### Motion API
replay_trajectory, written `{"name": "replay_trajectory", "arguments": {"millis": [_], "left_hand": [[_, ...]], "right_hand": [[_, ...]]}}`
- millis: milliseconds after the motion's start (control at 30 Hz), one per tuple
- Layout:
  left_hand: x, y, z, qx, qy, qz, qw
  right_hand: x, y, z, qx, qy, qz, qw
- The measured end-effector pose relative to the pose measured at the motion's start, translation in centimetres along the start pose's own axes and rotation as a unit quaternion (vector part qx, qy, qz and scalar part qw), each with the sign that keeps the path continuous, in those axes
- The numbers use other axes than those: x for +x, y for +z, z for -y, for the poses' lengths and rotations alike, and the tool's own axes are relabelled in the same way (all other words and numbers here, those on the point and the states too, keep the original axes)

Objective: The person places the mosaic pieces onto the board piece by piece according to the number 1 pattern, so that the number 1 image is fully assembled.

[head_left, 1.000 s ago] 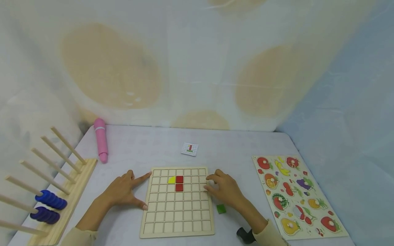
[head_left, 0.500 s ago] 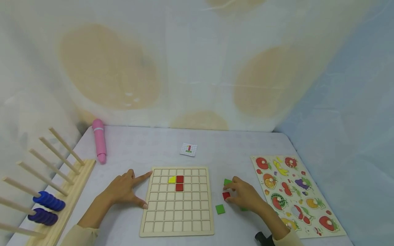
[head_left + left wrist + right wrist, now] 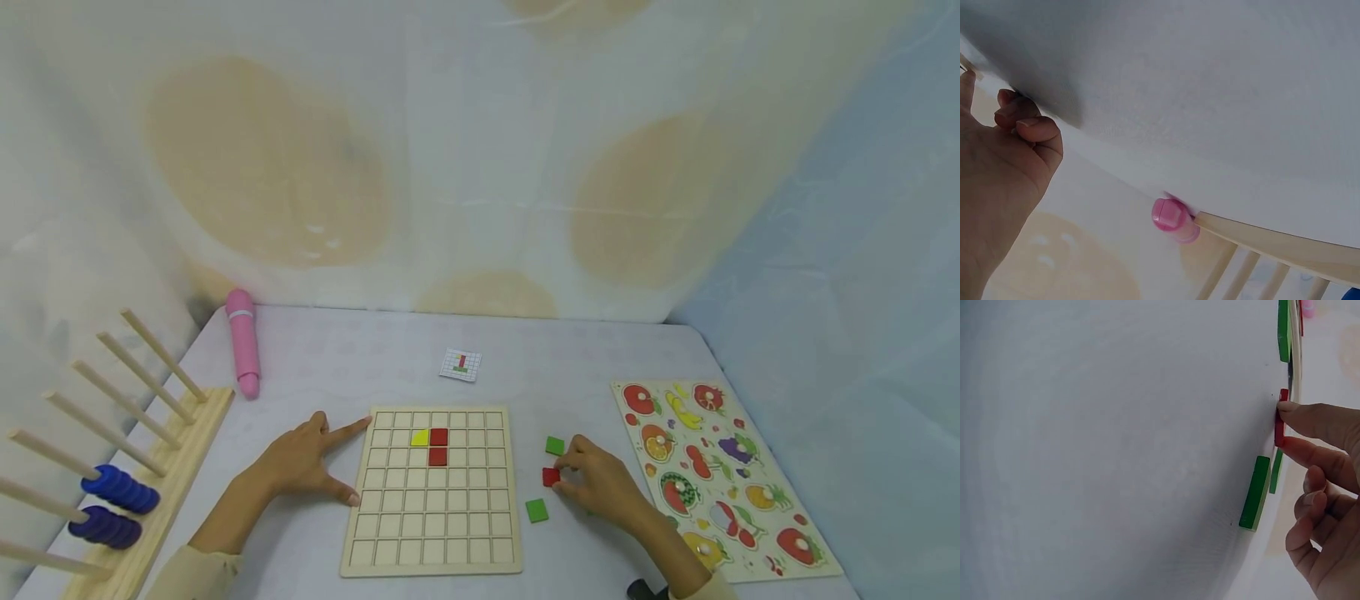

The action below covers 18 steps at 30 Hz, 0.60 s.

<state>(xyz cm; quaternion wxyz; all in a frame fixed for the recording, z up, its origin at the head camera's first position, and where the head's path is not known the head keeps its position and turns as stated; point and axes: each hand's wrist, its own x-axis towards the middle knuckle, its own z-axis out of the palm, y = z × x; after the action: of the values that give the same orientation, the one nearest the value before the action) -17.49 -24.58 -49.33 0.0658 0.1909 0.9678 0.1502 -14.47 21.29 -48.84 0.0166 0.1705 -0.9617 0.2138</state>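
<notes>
A wooden grid board (image 3: 435, 525) lies on the table with a yellow tile (image 3: 420, 437) and two red tiles (image 3: 438, 447) in its upper squares. My left hand (image 3: 296, 462) rests at the board's left edge, index finger and thumb spread against it; its other fingers curl inward in the left wrist view. To the right of the board, my right hand (image 3: 603, 483) pinches a loose red square tile (image 3: 551, 477) at its edges between thumb and index finger. Green tiles (image 3: 555, 446) lie around it, one partly hidden beneath the hand. In the right wrist view a green tile (image 3: 1255, 492) sits nearest the camera.
A small pattern card (image 3: 460, 365) lies behind the board. On the right is a fruit puzzle board (image 3: 720, 467). To the left stand a wooden peg rack (image 3: 180, 450) with blue rings (image 3: 120, 489) and a pink cylindrical object (image 3: 244, 342). A black object (image 3: 645, 590) shows by the right sleeve.
My right hand has moved right from the board's edge to the loose tiles and taken hold of a red one. The left hand stays at the board's left edge.
</notes>
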Motion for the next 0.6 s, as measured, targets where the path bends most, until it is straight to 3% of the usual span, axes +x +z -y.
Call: {"name": "replay_trajectory", "arguments": {"millis": [333, 600], "left_hand": [[0.0, -0.4, -0.2, -0.022, -0.019, 0.022, 0.9993], [0.0, -0.4, -0.2, -0.028, -0.020, 0.029, 0.9990]], "right_hand": [[0.5, 0.2, 0.8, 0.009, -0.047, -0.038, 0.9981], [1.7, 0.4, 2.9, 0.045, -0.086, -0.025, 0.9950]]}}
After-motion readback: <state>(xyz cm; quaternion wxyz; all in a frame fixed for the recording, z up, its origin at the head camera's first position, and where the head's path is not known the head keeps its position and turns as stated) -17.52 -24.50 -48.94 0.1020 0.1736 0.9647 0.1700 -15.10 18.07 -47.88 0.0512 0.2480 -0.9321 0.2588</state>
